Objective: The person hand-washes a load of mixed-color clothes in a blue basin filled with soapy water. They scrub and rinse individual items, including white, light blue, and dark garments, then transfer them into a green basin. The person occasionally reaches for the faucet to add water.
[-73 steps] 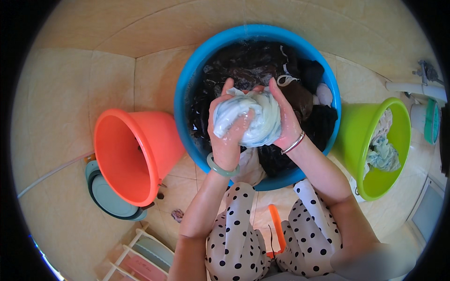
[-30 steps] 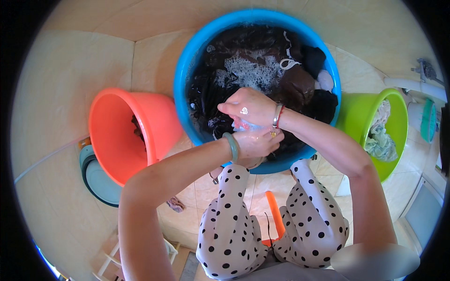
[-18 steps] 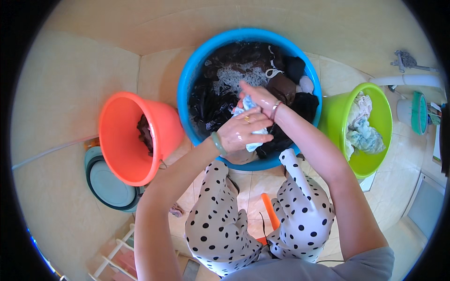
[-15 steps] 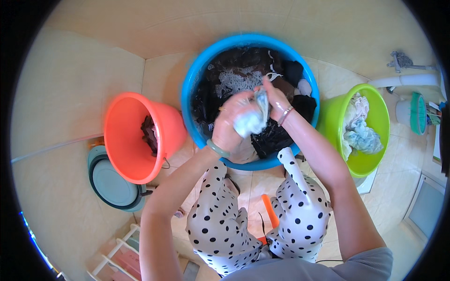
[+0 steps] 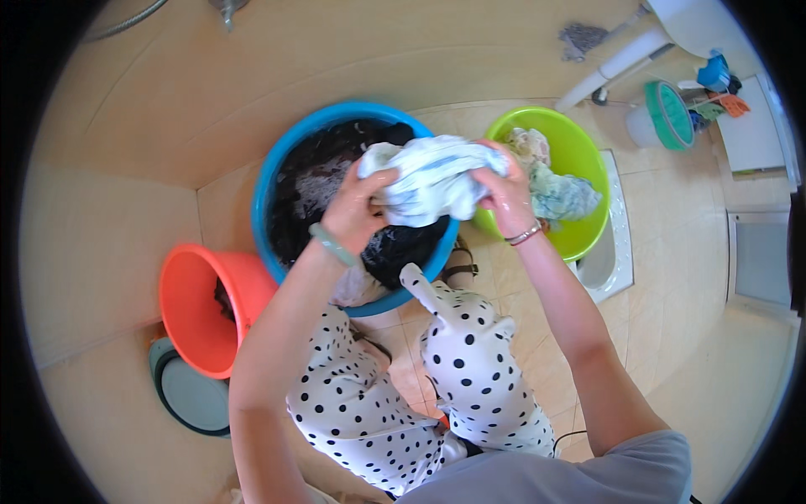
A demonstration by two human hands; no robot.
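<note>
Both my hands grip a wet, pale blue-white cloth (image 5: 432,181), bunched up above the right rim of a blue basin (image 5: 277,172). My left hand (image 5: 357,210) clasps its left end and my right hand (image 5: 504,189) its right end. The blue basin holds dark laundry in dark water (image 5: 315,189). Right beside it stands a green basin (image 5: 588,151) with several light, greenish garments (image 5: 558,193) inside. A green bangle circles my left wrist, and a thin bracelet my right.
An orange basin (image 5: 197,311) with a dark item inside stands at the left, on the rim of a grey-green basin (image 5: 189,395). A white floor fitting (image 5: 613,252) lies right of the green basin. A teal-lidded pot (image 5: 663,113) and a white pipe (image 5: 613,67) stand at the far right.
The cloth has been lifted out of the dark wash and carried right, toward the green basin. My view has swung so the basins now sit further left.
</note>
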